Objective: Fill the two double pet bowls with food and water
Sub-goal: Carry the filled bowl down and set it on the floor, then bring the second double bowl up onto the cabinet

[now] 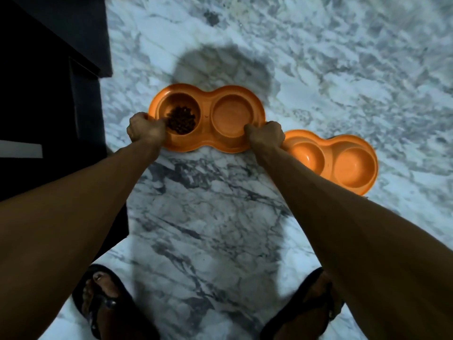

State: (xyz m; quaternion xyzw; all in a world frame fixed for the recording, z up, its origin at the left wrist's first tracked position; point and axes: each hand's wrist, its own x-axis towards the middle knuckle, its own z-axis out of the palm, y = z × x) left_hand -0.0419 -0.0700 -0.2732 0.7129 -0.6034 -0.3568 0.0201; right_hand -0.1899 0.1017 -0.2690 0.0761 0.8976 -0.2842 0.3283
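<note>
Left hand (144, 127) and right hand (266, 134) grip the kibble-filled double bowl (208, 141); next, fill the empty second bowl (343, 165)

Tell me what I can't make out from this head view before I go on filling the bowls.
- Water in the right cup of the held bowl: cannot tell; clear water would not show on orange.
- The second bowl: its near-left end is covered by the right hand and forearm; its cups look empty, water uncertain.
- Fingers of the left hand: curled under the rim, hidden.
- Dark furniture at left: cut by the edge, too dark.
</note>
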